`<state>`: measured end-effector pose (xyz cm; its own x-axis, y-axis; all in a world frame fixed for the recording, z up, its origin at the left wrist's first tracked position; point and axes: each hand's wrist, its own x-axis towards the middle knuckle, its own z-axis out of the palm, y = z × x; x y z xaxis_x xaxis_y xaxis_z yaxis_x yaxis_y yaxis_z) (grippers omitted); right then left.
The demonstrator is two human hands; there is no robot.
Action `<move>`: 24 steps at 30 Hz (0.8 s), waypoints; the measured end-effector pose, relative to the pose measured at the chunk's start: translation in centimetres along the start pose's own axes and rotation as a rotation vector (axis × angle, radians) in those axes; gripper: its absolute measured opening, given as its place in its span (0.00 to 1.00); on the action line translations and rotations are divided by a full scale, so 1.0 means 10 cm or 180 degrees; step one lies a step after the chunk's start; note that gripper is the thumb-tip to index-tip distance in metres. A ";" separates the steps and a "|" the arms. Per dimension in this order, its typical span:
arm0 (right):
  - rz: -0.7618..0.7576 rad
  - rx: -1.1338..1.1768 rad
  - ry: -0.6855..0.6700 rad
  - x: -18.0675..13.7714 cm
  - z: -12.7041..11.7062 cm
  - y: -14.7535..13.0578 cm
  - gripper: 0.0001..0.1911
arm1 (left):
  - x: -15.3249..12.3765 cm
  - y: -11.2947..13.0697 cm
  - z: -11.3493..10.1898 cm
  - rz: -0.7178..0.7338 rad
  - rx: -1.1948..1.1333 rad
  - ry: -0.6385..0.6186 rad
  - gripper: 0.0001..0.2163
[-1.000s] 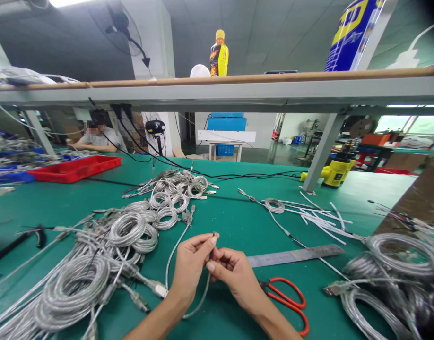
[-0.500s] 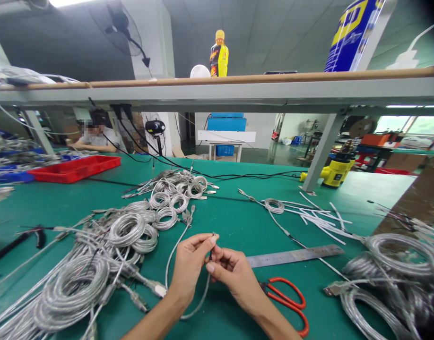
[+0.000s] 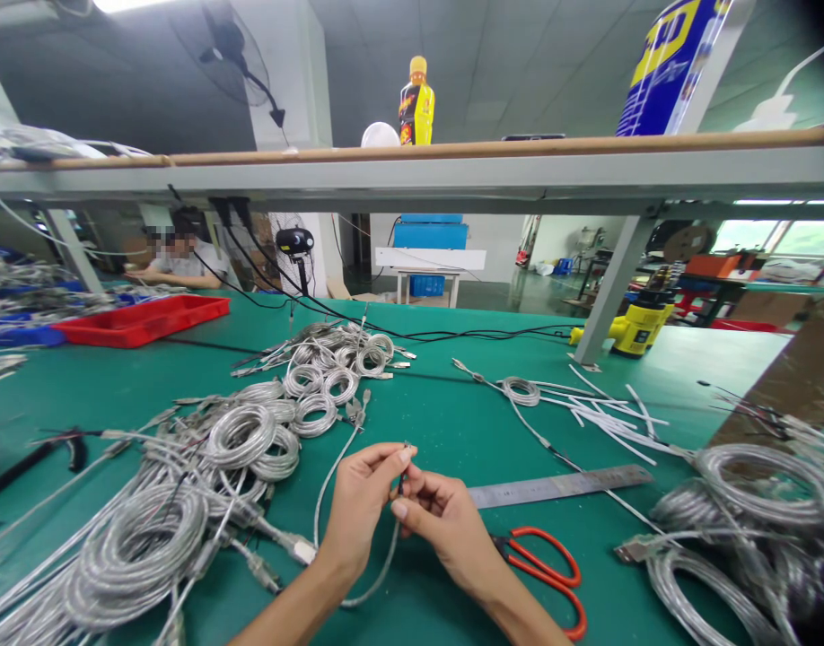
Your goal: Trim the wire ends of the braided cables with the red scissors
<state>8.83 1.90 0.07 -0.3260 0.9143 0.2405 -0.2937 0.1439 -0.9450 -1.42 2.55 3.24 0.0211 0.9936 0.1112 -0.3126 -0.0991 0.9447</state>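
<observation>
Low in the middle of the view, my left hand point(image 3: 360, 507) and my right hand point(image 3: 445, 520) meet over the green table point(image 3: 445, 422). Both pinch the stripped end of a thin clear cable point(image 3: 386, 556), which loops down under my wrists. The cable's tip sticks up just above my fingertips. Orange-handled scissors point(image 3: 545, 570) lie right beside my right wrist. A steel ruler point(image 3: 560, 484) lies flat just beyond my right hand.
Several coiled clear cables point(image 3: 243, 440) are heaped on the left, more coils point(image 3: 762, 493) at the right edge. White cable pieces point(image 3: 607, 417) lie behind the ruler. A red tray point(image 3: 143, 320) sits far left, a yellow tool point(image 3: 637, 327) far right. A person point(image 3: 183, 260) sits beyond.
</observation>
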 end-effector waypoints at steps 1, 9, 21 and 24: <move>-0.0016 0.0013 -0.0002 0.00 0.00 0.00 0.11 | 0.00 0.00 0.00 0.0006 0.0004 0.0005 0.05; -0.0050 -0.0012 -0.0001 -0.01 -0.01 0.00 0.10 | 0.00 -0.01 0.00 0.0029 0.0074 -0.0044 0.05; 0.0013 -0.0100 -0.0005 0.00 -0.03 0.03 0.11 | 0.01 -0.02 -0.01 0.0072 0.0190 -0.0164 0.06; 0.0021 -0.0108 0.0011 -0.01 -0.04 0.03 0.11 | 0.02 -0.04 -0.02 0.0037 0.0177 -0.0167 0.06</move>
<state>9.12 2.00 -0.31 -0.3246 0.9165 0.2336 -0.2608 0.1507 -0.9536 -1.50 2.76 2.86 0.0682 0.9882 0.1369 -0.2598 -0.1149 0.9588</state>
